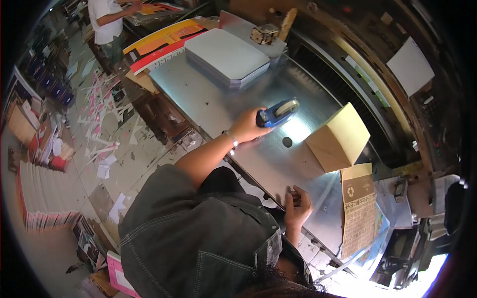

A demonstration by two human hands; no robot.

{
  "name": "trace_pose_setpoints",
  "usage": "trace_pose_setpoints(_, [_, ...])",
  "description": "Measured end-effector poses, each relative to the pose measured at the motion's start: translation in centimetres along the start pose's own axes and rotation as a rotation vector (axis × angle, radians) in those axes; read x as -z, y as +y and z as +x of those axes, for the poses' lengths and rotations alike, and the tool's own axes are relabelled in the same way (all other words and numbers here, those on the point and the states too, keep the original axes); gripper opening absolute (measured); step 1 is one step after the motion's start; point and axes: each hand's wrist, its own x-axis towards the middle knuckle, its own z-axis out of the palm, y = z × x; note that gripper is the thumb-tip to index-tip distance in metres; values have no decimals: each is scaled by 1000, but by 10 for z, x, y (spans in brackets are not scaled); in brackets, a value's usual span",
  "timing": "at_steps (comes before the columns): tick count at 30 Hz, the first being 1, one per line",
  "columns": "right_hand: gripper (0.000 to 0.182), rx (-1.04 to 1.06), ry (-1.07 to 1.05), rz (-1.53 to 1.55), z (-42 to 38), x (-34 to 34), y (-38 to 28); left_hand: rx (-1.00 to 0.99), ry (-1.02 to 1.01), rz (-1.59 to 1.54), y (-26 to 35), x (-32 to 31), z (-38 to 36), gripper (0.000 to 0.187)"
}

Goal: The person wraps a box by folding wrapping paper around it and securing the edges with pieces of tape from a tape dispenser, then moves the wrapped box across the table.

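My left hand [247,125], with a bracelet or watch at its wrist, is closed round a blue tape dispenser [274,114] above the metal table [228,107]. My right hand [298,206] is at the table's near edge, its fingers loosely bent and apart, holding nothing. Between the hands and the machine, a folded yellow-brown cardboard piece [335,141] stands on the metal. Beside it lies a brown printed cardboard sheet [358,211]. A thick stack of white sheets [226,54] rests farther along the table.
Yellow and red printed sheets [164,42] lie beyond the stack. Another person [107,22] stands at the upper left. Paper scraps [102,114] litter the floor. A tall paper stack [47,198] is at the left. A dark machine slot [338,82] borders the table.
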Motion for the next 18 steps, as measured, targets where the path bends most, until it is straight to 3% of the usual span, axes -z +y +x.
trace_pose_setpoints(5, [28,15,-19,8,2,-3,-6,22,2,12,1,62,-80,76])
trace_pose_setpoints(7, [27,6,-39,-19,3,-2,-6,50,104,-90,-9,78,-110,73])
trace_pose_setpoints(10, [26,7,-62,-53,2,-1,1,-40,373,14,-30,101,-151,69])
trace_pose_setpoints(16, [26,-18,-73,-73,6,-5,5,229,965,-265,-74,149,-193,71])
trace_pose_setpoints(18, [25,-32,-76,-96,8,-6,0,259,1157,-187,-100,176,-190,69])
